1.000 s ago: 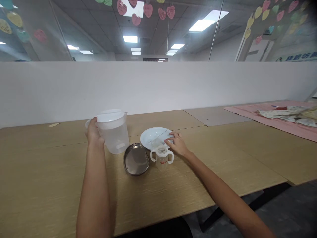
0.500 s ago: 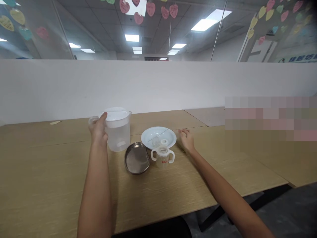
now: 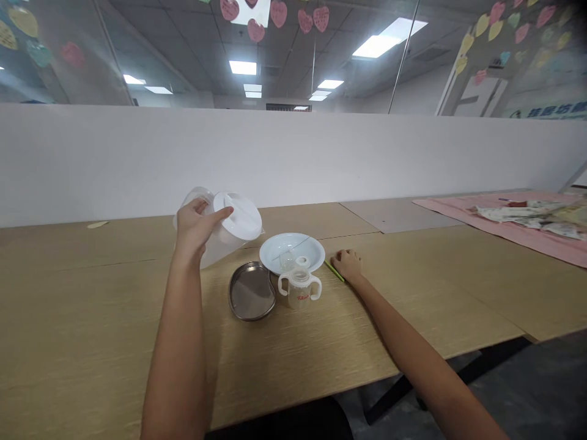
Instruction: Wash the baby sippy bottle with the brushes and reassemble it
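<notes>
Nearest the wearer, the metal dish (image 3: 252, 293) lies flat on the table (image 3: 275, 360), hollow side up. Just right of it the two-handled bottle (image 3: 300, 294) stands upright and uncapped; its fill level cannot be determined. Behind it, the white plate (image 3: 275, 241) holds a clear cap (image 3: 287, 261), a white ring (image 3: 302, 261) and a thin tube. To the right, a slim green stick (image 3: 334, 271) lies on the table beside the right hand (image 3: 347, 264), fingers curled, palm down; whether it grasps the stick cannot be determined.

Left of the plate, the left hand (image 3: 195, 227) grips the pitcher (image 3: 217, 247), thumb over its lid (image 3: 238, 217).

Progress, as judged: pitcher gripped and tipped, its lid on, bottle uncapped; no stream is visible, and the bottle's parts remain unassembled on the plate.

Orientation: the pitcher's spout points right, toward the plate; its long axis leans from base at lower left to lid at upper right. Beyond stands a white wall (image 3: 293, 156).
</notes>
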Tool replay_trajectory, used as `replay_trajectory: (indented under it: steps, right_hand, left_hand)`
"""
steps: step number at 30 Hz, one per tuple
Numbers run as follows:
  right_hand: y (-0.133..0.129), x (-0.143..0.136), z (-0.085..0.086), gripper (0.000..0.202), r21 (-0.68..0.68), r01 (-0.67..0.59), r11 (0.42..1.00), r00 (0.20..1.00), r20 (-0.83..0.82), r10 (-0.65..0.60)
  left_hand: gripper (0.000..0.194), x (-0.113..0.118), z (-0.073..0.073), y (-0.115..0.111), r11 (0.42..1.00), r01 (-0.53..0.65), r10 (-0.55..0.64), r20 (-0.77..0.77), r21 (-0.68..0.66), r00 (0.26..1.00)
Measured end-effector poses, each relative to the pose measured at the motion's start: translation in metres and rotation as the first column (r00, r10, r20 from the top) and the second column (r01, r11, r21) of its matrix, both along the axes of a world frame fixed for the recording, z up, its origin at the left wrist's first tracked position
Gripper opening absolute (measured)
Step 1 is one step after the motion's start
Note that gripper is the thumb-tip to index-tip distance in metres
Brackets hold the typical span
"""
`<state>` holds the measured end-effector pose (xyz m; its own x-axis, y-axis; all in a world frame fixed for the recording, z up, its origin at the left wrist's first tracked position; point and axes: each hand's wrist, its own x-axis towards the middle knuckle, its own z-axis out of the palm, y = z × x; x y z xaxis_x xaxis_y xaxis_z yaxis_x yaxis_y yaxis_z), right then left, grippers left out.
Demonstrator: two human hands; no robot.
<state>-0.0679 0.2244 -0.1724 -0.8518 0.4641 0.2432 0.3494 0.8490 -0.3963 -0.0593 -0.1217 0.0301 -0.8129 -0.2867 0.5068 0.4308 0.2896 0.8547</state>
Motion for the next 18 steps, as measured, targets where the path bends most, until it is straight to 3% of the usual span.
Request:
replay_trajectory:
  steps: [8, 18]
  right_hand:
    - [-0.001, 0.001, 0.002, 0.041, 0.113, -0.018, 0.993, 0.997, 0.074, 0.010]
    - [-0.003, 0.004, 0.005, 0.041, 0.156, -0.041, 0.987, 0.994, 0.108, 0.024]
  left_hand:
    - [0.061, -0.001, -0.003, 0.013, 0.990, 0.043, -0.048, -0.033, -0.137, 0.998]
    - [0.061, 0.005, -0.002, 0.022, 0.971, 0.126, -0.135, -0.027, -0.205, 0.990]
